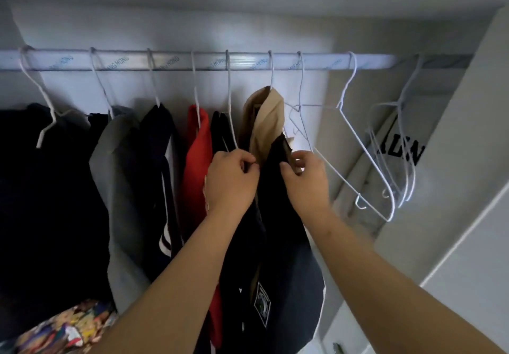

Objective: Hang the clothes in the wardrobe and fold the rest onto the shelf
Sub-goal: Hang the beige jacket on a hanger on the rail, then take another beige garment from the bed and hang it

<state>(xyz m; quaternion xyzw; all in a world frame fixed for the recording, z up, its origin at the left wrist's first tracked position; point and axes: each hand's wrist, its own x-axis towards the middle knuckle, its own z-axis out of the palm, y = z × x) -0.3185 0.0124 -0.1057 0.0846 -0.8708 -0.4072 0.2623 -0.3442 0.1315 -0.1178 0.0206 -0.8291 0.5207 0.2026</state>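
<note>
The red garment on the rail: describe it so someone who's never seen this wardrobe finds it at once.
Follow the silver hanging rail across the wardrobe's top to the fourth white wire hanger from the left. The red garment hangs there, left of the person's left hand. It is the only red piece among black, navy, grey and beige neighbours.

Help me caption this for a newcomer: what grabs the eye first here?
Two hands at centre: the left hand and right hand both grip a dark navy garment below the rail. Left of them a red garment stands out, and empty white wire hangers dangle at the right end.
</note>
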